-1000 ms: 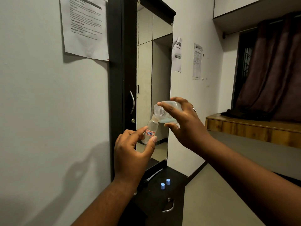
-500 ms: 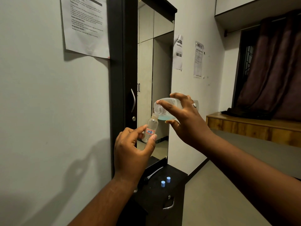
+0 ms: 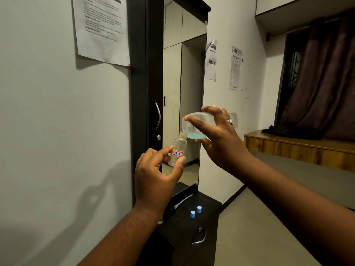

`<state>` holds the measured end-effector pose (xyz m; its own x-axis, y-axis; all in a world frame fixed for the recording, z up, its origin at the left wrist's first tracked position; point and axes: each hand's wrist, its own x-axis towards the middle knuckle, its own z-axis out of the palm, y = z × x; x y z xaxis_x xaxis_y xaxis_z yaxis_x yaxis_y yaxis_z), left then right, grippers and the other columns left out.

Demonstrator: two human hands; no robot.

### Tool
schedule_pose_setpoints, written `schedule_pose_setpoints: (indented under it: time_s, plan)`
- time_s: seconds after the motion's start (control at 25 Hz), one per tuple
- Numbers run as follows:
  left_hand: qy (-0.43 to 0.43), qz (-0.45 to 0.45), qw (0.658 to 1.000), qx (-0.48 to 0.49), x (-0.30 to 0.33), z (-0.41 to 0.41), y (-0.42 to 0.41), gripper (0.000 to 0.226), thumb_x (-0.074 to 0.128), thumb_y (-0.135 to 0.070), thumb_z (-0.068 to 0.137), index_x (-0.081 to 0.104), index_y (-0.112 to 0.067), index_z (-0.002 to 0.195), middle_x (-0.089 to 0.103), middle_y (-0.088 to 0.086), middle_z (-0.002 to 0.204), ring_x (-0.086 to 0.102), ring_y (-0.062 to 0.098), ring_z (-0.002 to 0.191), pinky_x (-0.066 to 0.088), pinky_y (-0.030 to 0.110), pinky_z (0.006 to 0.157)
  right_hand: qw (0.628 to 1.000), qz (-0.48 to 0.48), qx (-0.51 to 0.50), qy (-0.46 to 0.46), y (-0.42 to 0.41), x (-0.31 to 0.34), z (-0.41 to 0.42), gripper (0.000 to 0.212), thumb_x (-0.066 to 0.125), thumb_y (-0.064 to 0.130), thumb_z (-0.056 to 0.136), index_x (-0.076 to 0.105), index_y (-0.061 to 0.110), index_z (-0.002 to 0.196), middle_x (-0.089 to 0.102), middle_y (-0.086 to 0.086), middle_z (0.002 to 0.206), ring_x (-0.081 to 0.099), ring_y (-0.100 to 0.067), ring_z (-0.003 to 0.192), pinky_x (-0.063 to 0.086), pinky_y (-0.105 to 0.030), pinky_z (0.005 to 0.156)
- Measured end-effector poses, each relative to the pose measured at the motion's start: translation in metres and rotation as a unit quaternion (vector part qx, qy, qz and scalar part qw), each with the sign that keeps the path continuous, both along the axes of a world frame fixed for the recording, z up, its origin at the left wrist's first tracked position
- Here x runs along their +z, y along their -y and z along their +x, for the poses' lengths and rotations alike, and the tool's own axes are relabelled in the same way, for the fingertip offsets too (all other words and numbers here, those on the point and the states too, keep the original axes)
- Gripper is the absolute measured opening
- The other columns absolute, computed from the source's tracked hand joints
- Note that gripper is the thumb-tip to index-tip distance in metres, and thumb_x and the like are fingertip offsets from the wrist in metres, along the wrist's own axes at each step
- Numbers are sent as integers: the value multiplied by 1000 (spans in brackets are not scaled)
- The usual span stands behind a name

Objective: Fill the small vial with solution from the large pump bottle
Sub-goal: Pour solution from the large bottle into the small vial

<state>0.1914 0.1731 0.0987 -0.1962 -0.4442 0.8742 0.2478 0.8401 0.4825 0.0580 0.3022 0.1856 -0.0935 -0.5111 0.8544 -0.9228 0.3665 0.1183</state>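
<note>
My left hand (image 3: 155,179) pinches a small clear vial (image 3: 177,150) with a red-framed "17B" label, held nearly upright with its mouth up. My right hand (image 3: 217,139) grips the large clear bottle (image 3: 194,125), tipped on its side, its open neck touching the vial's mouth. Pale blue solution (image 3: 195,135) pools along the bottle's lower side near the neck. The pump head is off the bottle; a pump with a white tube (image 3: 179,203) lies on the dark cabinet below.
A tall mirror (image 3: 182,93) in a black frame stands straight ahead. Below it a dark cabinet top (image 3: 207,200) carries two small blue caps (image 3: 196,212). Wall with a taped sheet on the left; wooden ledge (image 3: 297,148) and curtain on the right.
The bottle's neck has come down from above the vial onto its mouth, and the blue solution has run toward the neck. Both hands stay in about the same place.
</note>
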Motion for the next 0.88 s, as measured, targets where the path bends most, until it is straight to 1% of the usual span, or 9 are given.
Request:
schedule_pose_setpoints:
  time_s: [0.24,0.36,0.52,0.88]
  plan:
    - [0,0,1000,-2,-1,-1,0,40,77,-36,84,73,-15,118,66,0,91,63,21,87,60,44,68,1000,-3,-4,-9,-2,0,0,70,78,4,81,53,28,142,41,-24,148,35,-46,139,20,-48,112]
    - [4,-1,1000,-2,0,-1,-2,39,78,-34,84,73,-15,119,65,1,91,63,22,86,59,44,68,1000,-3,-7,-10,-3,0,0,69,77,5,82,53,29,142,40,-23,148,33,-46,140,18,-47,112]
    - [2,3,1000,-5,-1,-2,-2,41,78,-33,84,72,-14,120,67,2,94,64,21,89,61,43,71,1000,-4,-10,-15,-4,-1,-1,69,78,4,82,54,29,142,40,-24,148,34,-46,139,17,-46,112]
    - [2,8,1000,-6,-3,-3,-1,40,78,-35,85,72,-17,120,66,0,95,65,21,90,61,45,72,1000,-10,-11,-24,-2,-4,-3,71,80,2,79,56,28,140,43,-26,145,38,-47,136,19,-47,111]
